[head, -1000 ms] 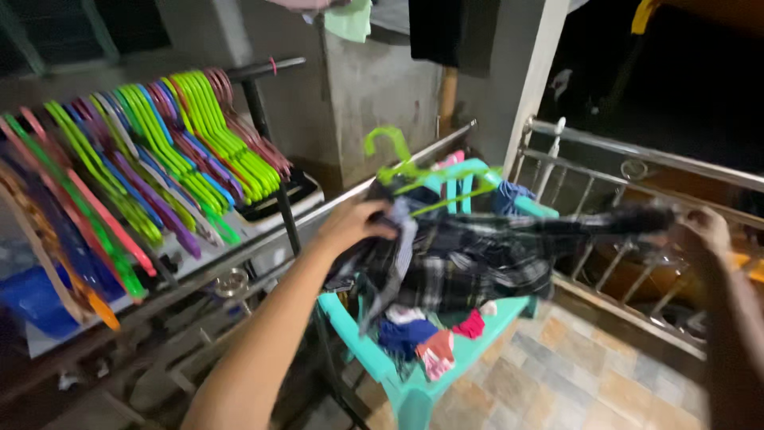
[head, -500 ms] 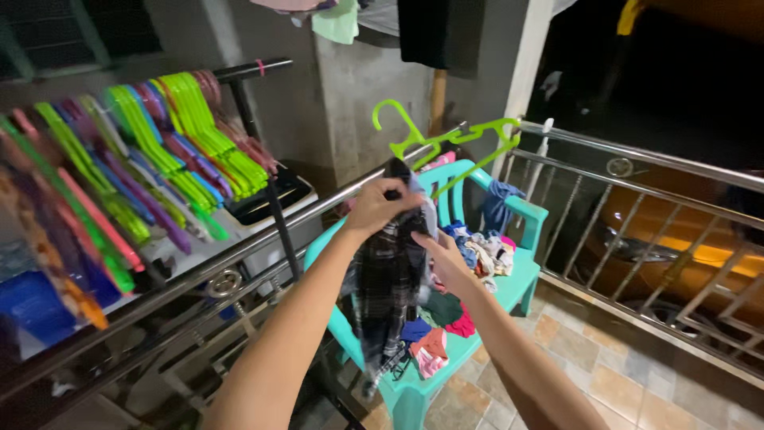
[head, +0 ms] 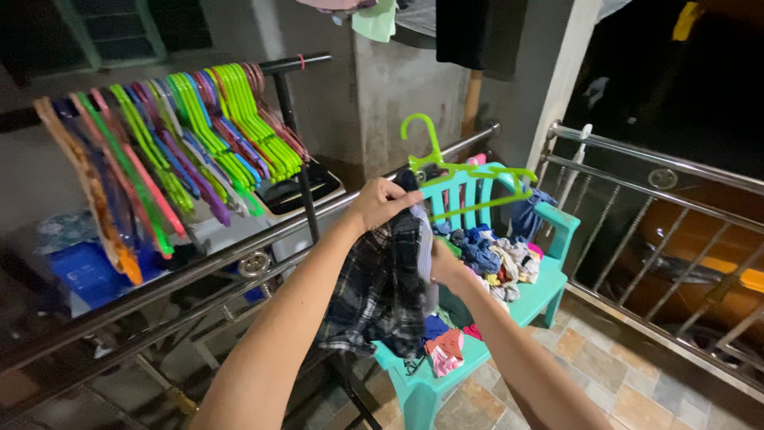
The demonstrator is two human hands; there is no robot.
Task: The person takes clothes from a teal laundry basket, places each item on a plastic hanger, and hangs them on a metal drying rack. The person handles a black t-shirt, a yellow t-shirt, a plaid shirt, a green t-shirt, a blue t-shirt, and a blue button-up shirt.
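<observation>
My left hand [head: 382,203] pinches the top of a dark plaid shirt [head: 380,299], right at the base of a lime green plastic hanger [head: 469,171]. The hanger sticks up and out to the right of that hand. The shirt hangs down in folds below it. My right hand [head: 444,267] is lower and to the right, gripping the shirt's edge with its fingers partly hidden in the fabric. Both hands are over a teal plastic chair [head: 549,296] that carries a heap of small mixed clothes [head: 497,256].
A steel rail [head: 239,256] runs in front of me. Behind it, a black bar carries several coloured hangers [head: 183,147]. A blue tub [head: 79,271] sits under them. A metal railing [head: 660,239] closes off the right side. The floor is tiled [head: 605,374]. Clothes hang overhead [head: 469,32].
The shirt was stretched wide between my two hands; now it hangs bunched from my left hand. My right hand has come in from the far right to the shirt's edge.
</observation>
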